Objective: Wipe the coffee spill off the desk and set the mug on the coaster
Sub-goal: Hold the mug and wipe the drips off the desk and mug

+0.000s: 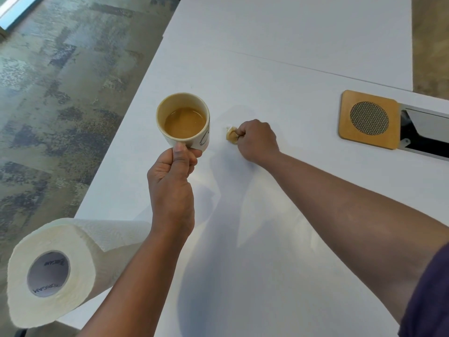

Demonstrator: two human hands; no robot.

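Observation:
My left hand grips the handle of a cream mug that holds light brown coffee and hangs just above the white desk. To its right, my right hand is curled round a crumpled, coffee-stained paper towel wad and presses it on the desk. A faint wet sheen surrounds the wad. A square wooden coaster with a round mesh centre lies further right, flat on the desk.
A paper towel roll lies on its side at the desk's near left corner, partly over the edge. A cable slot with a grey flap sits right of the coaster. Patterned carpet runs along the desk's left edge.

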